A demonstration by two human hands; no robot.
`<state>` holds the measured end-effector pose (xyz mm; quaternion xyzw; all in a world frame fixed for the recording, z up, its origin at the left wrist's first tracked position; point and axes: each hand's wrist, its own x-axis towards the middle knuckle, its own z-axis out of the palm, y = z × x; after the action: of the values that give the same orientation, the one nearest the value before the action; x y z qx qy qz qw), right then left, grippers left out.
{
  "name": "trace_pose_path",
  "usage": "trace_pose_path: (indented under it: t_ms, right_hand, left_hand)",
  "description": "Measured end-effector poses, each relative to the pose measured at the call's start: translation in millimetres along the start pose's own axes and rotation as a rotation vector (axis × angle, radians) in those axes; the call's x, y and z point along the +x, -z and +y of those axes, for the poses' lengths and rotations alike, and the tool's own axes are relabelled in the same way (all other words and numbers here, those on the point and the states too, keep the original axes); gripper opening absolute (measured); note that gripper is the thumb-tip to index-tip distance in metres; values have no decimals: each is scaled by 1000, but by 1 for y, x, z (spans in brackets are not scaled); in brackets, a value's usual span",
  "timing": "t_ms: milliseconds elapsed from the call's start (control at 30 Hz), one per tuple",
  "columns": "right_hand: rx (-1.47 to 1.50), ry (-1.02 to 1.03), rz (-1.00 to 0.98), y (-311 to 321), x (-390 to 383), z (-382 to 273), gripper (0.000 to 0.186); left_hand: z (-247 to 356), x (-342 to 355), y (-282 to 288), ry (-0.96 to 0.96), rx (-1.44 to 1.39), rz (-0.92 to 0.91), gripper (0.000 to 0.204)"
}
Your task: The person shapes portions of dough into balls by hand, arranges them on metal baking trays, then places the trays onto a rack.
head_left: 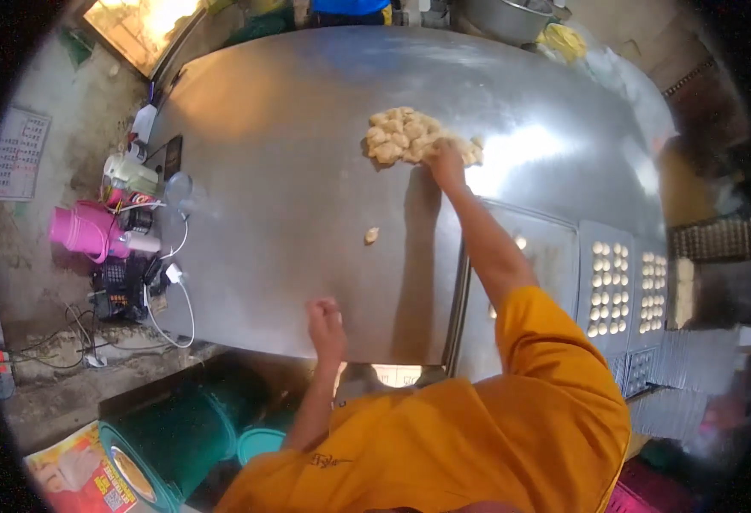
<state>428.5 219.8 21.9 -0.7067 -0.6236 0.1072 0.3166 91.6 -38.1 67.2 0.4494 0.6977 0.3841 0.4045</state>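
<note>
A pile of pale dough pieces (397,135) lies on the steel table (281,171) toward the back centre. My right hand (446,164) reaches into the right part of the pile, its fingers closed on dough. One loose dough piece (371,235) lies alone nearer to me. My left hand (326,321) is above the front part of the table, left of and nearer than that piece, with its fingers curled; whether anything is inside them is too small to make out.
Trays of round dough balls (608,286) stand at the right, beside another tray (542,248) partly behind my arm. A pink container (72,224), cables and small appliances crowd the left edge. A steel pot (499,15) sits at the back, and green tubs (149,453) stand below front left.
</note>
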Motion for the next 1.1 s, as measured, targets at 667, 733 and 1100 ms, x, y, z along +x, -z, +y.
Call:
trace_pose_path:
  t_ms: [667, 733, 1100]
  right_hand:
    - [-202, 225, -74, -41, -274, -98, 18]
    - [-163, 331, -185, -45, -241, -126, 19]
    - [-217, 293, -381, -16, -285, -118, 24]
  left_hand:
    - [-56, 77, 30, -132, 699, -137, 22]
    - [-58, 97, -8, -846, 1005, 135, 22]
    - [-92, 68, 41, -295, 570, 62, 22]
